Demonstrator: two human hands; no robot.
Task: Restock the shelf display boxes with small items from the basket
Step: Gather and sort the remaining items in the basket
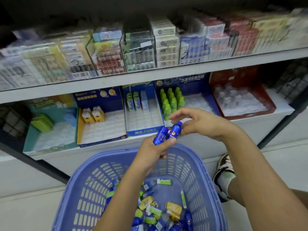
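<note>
Where the blue bottles (160, 135) lie: both in my left hand (155, 152), side by side and touching, above the far rim of the basket (206, 172).
Long axis: both bottles run from 7 o'clock to 1 o'clock, caps leading toward the shelf (275, 110).
Target box: the display box (191, 80) that holds the green bottles (170, 100) stands at 12 o'clock from my hands, just beyond them. Bare tray pockets (198, 100) show beside the green rows, at 1 o'clock.
Nearer hand: my right hand (205, 122), at 2 o'clock from the bottles, is closer to the open pockets.
Left hand: fingers curled round the lower halves of both bottles, clamped firm.
Right hand: half spread, index finger raised over the caps, lower fingertips against the right-hand bottle. I cannot tell whether it already pinches.
Basket stock: mixed small items (173, 209) lie in the bottom, at 6 o'clock.
Assessment: I judge one bottle is due to pass to the right hand, then a short reach toward 1 o'clock.
Risk: a tilted bottle may miss its pocket or knock the green rows.
</note>
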